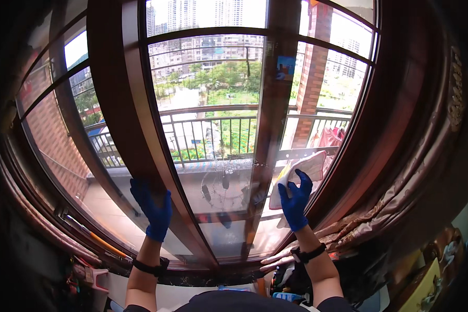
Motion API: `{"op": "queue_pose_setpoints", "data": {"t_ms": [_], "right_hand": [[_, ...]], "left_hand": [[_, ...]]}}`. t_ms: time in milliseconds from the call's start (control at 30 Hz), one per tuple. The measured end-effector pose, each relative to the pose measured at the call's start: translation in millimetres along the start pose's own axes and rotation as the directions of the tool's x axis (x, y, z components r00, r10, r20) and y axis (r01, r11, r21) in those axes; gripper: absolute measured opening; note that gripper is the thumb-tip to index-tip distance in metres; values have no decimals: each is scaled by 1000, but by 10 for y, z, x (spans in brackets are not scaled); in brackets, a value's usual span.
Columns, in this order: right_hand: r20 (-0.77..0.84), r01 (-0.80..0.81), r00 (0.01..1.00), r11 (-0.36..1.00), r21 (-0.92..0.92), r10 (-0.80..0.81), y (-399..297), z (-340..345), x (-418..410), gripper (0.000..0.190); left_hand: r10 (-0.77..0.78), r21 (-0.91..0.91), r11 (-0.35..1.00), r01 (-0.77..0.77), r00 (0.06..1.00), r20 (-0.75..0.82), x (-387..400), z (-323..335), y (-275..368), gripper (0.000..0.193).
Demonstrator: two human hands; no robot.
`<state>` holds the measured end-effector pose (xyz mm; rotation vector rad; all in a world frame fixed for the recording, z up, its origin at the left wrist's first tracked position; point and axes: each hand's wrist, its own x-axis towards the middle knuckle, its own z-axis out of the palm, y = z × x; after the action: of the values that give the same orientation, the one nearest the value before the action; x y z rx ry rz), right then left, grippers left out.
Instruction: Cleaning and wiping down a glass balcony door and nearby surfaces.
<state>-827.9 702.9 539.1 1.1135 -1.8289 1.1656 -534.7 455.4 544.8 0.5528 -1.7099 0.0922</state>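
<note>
My left hand (pixel 152 208), in a blue glove, is raised with its fingers apart at the dark window frame post (pixel 140 156) and holds nothing. In my right hand (pixel 295 199), also gloved in blue, is a pale cloth (pixel 314 165) with a pinkish edge and a yellow patch, spread against the right glass pane. Between the hands, the middle glass pane (pixel 226 187) shows wet drops and streaks with a round reflection. Black bands circle both wrists or forearms.
Gathered curtains (pixel 378 206) hang at the right. An orange-handled tool (pixel 109 245) lies along the lower left frame. Below stand a pink plastic stool (pixel 97 279) and a blue-white packet (pixel 286 296). Beyond the glass is a balcony railing (pixel 210 136).
</note>
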Motion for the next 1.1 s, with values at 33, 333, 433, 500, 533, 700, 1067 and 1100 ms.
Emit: {"op": "queue_pose_setpoints", "data": {"t_ms": [33, 333, 433, 500, 533, 700, 1067, 1100], "right_hand": [[-7, 80, 997, 993, -88, -81, -8, 101, 18, 19], [176, 394, 903, 919, 25, -393, -167, 1498, -356, 38], [464, 732, 548, 667, 135, -696, -17, 1794, -289, 34], [372, 809, 556, 587, -35, -744, -376, 1359, 794, 38], [-11, 757, 647, 644, -114, -763, -495, 1060, 1543, 39], [-411, 111, 677, 636, -764, -611, -784, 71, 3845, 49], [439, 282, 690, 771, 571, -576, -1446, 1622, 950, 39], [180, 869, 489, 494, -18, -853, -1680, 1412, 1597, 42]], "left_hand": [[27, 45, 999, -28, 1000, 7, 23, 40, -7, 70], [112, 204, 974, -101, 993, -39, -21, 314, -264, 79], [111, 196, 975, -104, 993, -27, -45, 336, -260, 81], [61, 183, 981, -66, 998, 32, -78, 316, -302, 82], [70, 180, 981, -71, 997, 10, -77, 318, -299, 82], [163, 213, 967, -140, 982, -91, -18, 402, -240, 77], [23, 234, 972, -31, 999, 37, -32, 170, -243, 78], [-17, 252, 968, -3, 997, 77, -6, 128, -217, 77]]}}
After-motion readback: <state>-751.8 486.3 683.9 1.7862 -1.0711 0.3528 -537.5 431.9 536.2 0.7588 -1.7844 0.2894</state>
